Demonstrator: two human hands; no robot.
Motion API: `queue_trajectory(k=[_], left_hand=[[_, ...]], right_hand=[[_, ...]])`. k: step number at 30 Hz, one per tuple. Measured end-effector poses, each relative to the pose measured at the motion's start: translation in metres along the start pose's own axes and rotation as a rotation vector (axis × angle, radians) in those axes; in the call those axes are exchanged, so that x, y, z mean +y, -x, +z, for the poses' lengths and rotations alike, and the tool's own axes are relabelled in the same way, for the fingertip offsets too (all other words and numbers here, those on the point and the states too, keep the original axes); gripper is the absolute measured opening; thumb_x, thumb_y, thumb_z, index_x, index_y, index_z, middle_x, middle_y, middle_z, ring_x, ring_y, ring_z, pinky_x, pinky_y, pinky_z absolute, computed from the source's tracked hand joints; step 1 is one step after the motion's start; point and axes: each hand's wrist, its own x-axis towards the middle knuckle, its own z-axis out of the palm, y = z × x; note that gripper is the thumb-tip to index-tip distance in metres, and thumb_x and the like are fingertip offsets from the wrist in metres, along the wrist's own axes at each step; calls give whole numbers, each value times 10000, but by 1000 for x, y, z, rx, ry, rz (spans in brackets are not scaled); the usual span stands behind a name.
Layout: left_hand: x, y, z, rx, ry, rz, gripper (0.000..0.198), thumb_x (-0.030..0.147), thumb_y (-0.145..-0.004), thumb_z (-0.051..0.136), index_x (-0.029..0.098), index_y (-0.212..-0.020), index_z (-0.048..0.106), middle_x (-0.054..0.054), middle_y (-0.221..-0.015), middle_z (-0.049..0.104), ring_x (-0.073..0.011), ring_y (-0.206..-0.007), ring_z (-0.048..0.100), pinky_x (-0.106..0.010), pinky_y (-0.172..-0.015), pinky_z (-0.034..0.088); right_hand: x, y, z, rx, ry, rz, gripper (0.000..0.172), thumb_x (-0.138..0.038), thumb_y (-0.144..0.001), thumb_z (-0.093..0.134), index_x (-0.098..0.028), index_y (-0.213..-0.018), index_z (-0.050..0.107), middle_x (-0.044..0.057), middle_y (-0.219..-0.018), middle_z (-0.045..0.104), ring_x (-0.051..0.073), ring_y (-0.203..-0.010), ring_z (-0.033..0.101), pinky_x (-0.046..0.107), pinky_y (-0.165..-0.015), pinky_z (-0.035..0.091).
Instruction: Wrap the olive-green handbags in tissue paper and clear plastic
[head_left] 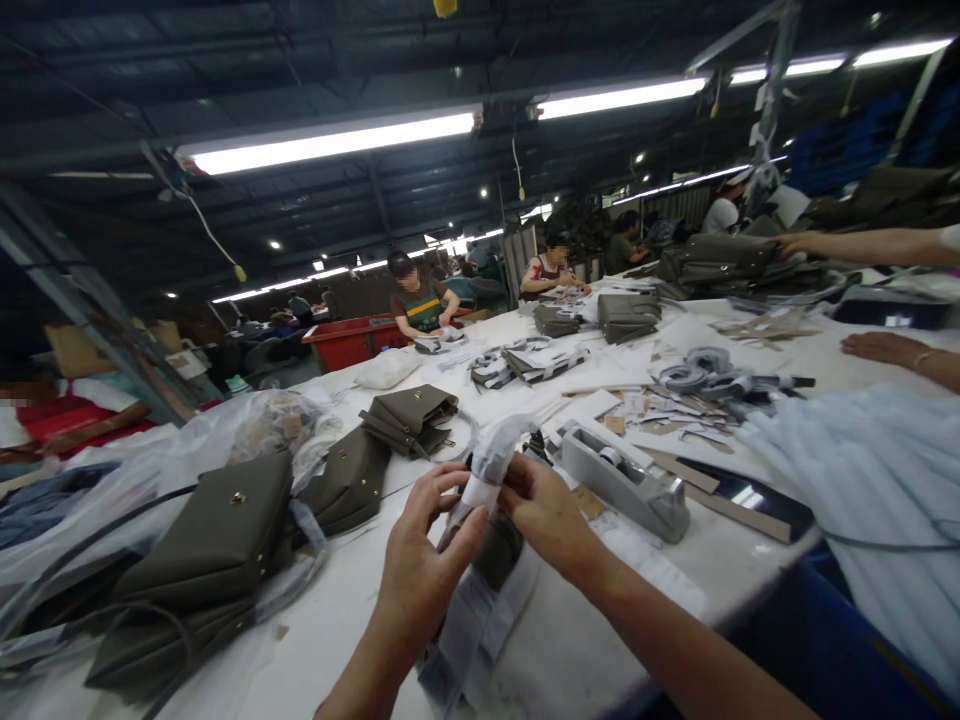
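Note:
A bag strap [501,448], wrapped in clear plastic with a white band round it, is held up near the table's front edge. From one side my left hand [431,545] curls its fingers and thumb round the banded part. My right hand [553,512] pinches the same strap from the other side, its fingertips partly hidden behind it. Below my hands hang more plastic-covered lengths [480,635], with a dark olive piece between them. Just right of my right hand stands a grey tape dispenser [626,485].
Olive handbags [206,530] lie on the white table to the left. Coiled wrapped straps [697,370] and paper scraps are at the right, beside a pile of white padding tubes [885,460]. A co-worker's hand [885,348] rests there. Other people sit across the table.

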Motion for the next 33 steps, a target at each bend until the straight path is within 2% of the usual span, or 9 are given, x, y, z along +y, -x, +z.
queue_trajectory(k=[3,5,10,13,16,19,24,29,33], left_hand=[[0,1,0,-2,49,-89,446,391,-837,655,247,-1242,534,-79,-1207,639,-199,-950,673,-333,-861,540],[1,2,3,22,15,-92,525,376,-819,675,266,-1295,484,-67,-1209,641,-194,-942,671,-326,-842,544],[6,6,12,90,-171,38,689,341,-799,699,327,-1414,386,-60,-1347,558,-181,-957,656,-345,-901,521],[6,11,8,72,-70,38,651,394,-866,638,325,-1446,351,-78,-1373,539,-201,-1030,651,-349,-910,524],[-5,20,-3,124,56,0,522,455,-954,480,286,-1439,386,-99,-1377,543,-233,-1143,615,-361,-939,516],[-28,32,-14,165,-35,-115,530,521,-952,439,270,-1418,438,-95,-1322,602,-256,-1198,587,-391,-988,484],[-58,44,-18,22,-236,-347,717,552,-817,633,300,-1443,391,-82,-1221,675,-290,-1152,627,-449,-993,475],[-60,53,-9,202,-252,-417,730,574,-792,629,308,-1432,401,-100,-1271,646,-326,-1148,627,-497,-994,475],[-76,78,-2,379,-101,-356,902,615,-754,606,356,-1521,208,-74,-1432,534,-363,-1273,526,-555,-1061,435]], right_hand=[[-16,11,-1,-177,-242,145,339,-304,-767,727,-198,-1088,701,62,-1043,715,228,-1019,650,359,-963,479],[-22,18,3,-229,-359,202,388,-354,-807,708,-199,-1161,674,74,-1098,700,230,-1082,633,366,-1012,452],[-15,15,19,-11,-307,170,417,-441,-783,763,-182,-1100,684,61,-992,711,207,-919,665,310,-825,517],[-8,6,18,31,-217,154,418,-490,-775,760,-149,-1011,705,62,-915,720,198,-841,667,321,-814,515],[-3,-1,5,-71,-179,170,452,-576,-832,663,-161,-1001,721,75,-922,732,219,-911,677,377,-919,494],[5,-3,-13,-139,-114,174,504,-638,-896,519,-197,-1002,739,72,-957,736,237,-1025,663,423,-1020,443],[35,3,-45,22,43,169,490,-603,-851,621,-197,-1112,703,78,-1018,742,255,-1097,650,458,-1081,398],[75,21,-76,116,257,176,508,-615,-839,621,-182,-1090,709,103,-943,760,285,-965,694,479,-986,474],[107,47,-102,180,364,209,500,-638,-858,562,-201,-1014,747,98,-894,760,300,-935,693,447,-929,506]])
